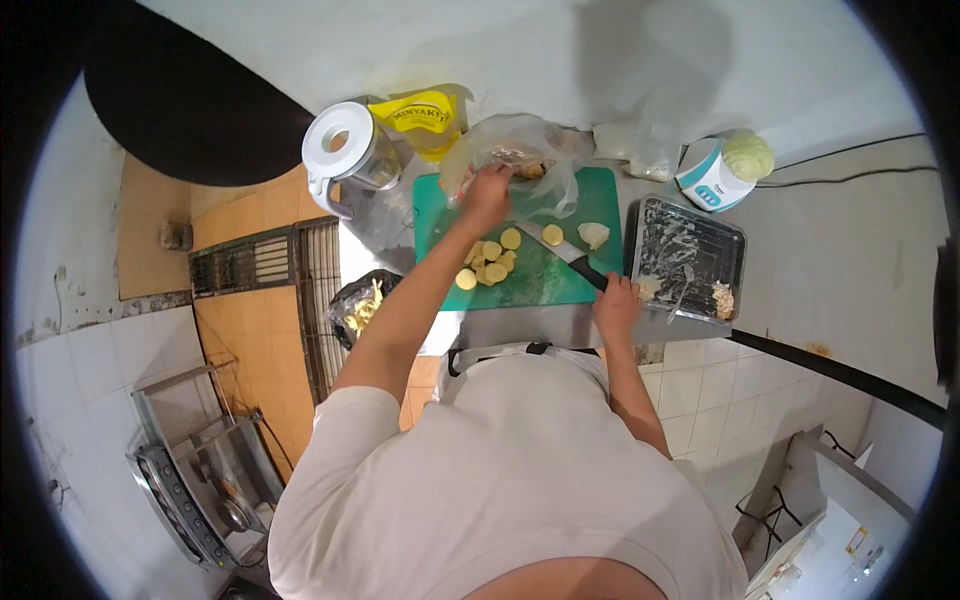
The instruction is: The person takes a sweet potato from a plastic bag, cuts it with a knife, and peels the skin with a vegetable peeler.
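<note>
My right hand (617, 302) is wrapped round the black handle of a kitchen knife (575, 258), whose blade lies low over the green cutting board (570, 293) and points up and left. At the back of the board my left hand (487, 198) has its curled fingers on a clear plastic bag (563, 190); something brownish shows inside the bag. Below that hand lies a pile of round, pale yellow slices (495, 271). A single slice (553, 235) sits beside the blade, and a white piece (593, 235) lies to its right.
Right of the board stands a messy metal tray (690, 255); behind it a cabbage (748, 156) rests on a white kitchen scale (708, 178). At left are a lidded pitcher (345, 155), a yellow pouch (420, 118) and a black bag (345, 300) with pale peelings.
</note>
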`<state>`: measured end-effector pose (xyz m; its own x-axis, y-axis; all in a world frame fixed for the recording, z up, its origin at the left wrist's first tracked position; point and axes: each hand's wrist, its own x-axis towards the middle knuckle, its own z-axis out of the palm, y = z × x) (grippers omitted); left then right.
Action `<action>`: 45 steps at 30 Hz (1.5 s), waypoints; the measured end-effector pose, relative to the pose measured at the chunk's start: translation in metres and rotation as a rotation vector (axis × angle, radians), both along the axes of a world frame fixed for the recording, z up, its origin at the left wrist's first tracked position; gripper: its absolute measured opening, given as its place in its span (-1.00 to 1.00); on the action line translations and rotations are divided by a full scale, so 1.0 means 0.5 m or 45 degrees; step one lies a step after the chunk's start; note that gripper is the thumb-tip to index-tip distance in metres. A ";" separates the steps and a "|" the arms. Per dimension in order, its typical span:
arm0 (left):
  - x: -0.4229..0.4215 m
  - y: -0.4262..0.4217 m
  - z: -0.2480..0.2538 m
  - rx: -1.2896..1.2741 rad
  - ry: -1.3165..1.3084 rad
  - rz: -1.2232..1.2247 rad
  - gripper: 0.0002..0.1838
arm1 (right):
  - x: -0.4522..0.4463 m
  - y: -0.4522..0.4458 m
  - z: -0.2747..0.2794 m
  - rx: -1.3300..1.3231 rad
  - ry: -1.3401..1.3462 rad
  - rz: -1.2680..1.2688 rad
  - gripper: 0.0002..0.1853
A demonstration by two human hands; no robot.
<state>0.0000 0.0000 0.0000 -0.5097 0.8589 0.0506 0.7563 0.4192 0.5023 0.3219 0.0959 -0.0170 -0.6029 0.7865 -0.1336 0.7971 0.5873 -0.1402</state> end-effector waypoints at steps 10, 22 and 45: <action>-0.109 0.102 -0.094 -0.086 0.478 -0.142 -0.64 | 0.034 -0.012 0.014 -0.647 0.120 0.166 -0.54; -0.130 0.120 -0.173 0.152 0.838 -0.284 -0.51 | 0.043 0.001 0.024 -1.830 0.458 -0.497 -0.66; -0.102 0.076 0.095 -0.148 -0.240 -0.309 -0.51 | 0.083 -0.035 0.094 -1.439 0.984 -0.141 -0.83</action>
<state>-0.0511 0.0378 0.0475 -0.2801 0.9510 -0.1306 0.7397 0.3006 0.6021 0.3636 0.0787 0.0299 -0.7580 0.5232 -0.3895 0.3328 -0.2033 -0.9208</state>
